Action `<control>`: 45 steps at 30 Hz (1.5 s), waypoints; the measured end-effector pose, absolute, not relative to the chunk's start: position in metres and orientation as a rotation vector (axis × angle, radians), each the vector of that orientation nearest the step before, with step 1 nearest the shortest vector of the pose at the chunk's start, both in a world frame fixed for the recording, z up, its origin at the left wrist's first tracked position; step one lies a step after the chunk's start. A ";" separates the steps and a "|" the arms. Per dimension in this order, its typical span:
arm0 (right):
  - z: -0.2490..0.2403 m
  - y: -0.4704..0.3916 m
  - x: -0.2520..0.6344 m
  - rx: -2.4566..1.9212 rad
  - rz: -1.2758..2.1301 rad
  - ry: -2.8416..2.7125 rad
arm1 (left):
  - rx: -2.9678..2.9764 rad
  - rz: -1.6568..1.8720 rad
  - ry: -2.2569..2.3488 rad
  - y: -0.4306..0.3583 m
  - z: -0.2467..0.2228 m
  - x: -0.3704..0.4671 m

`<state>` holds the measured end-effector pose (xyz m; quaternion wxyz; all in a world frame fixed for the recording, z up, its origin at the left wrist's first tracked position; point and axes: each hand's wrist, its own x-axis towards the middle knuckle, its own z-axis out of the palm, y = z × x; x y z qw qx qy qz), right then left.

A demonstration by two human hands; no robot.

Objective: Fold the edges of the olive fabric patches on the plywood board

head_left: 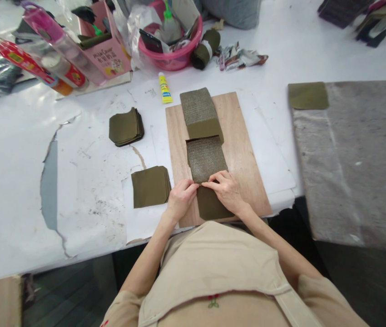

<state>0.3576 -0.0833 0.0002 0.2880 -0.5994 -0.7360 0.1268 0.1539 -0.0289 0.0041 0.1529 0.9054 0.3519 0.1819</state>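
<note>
My left hand (181,196) and my right hand (226,190) meet over a wooden board (247,168). Their fingertips pinch the top edge of an olive-green fabric piece (215,205), where it borders a grey, rough-textured piece (206,159). Both hands are closed, with thumbs and forefingers close together along that seam. Farther up the board lies another grey-and-olive piece (200,106), overlapping the one below. To the left of my left hand sits a stack of olive pieces (149,187). A second olive stack (125,127) lies behind it.
Behind the board is a yellow glue tube (165,88). A pink basket (170,60), an olive roll (205,49), a pink box (109,59) and bottles (48,32) line the back. At right, a grey sheet (356,163) carries an olive piece (309,95). The tabletop's paper is torn at left.
</note>
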 end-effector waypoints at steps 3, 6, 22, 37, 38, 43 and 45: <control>0.000 -0.083 0.358 -1.604 0.338 -1.969 | 2.622 0.489 1.021 -0.029 0.005 0.155; 0.000 -0.083 0.358 -1.606 0.333 -1.973 | 2.640 0.461 1.027 -0.029 0.006 0.156; -0.001 -0.084 0.357 -1.608 0.310 -1.995 | 2.663 0.410 1.047 -0.029 0.010 0.159; -0.001 -0.083 0.355 -1.612 0.217 -2.030 | 2.859 0.375 1.018 -0.043 0.010 0.149; -0.001 -0.083 0.355 -1.609 0.214 -2.028 | 2.806 0.425 1.040 -0.043 0.012 0.150; 0.002 -0.083 0.355 -1.604 0.198 -2.032 | 2.665 0.628 1.131 -0.050 0.016 0.162; 0.002 -0.082 0.355 -1.606 0.205 -2.029 | 2.712 0.605 1.087 -0.055 0.012 0.167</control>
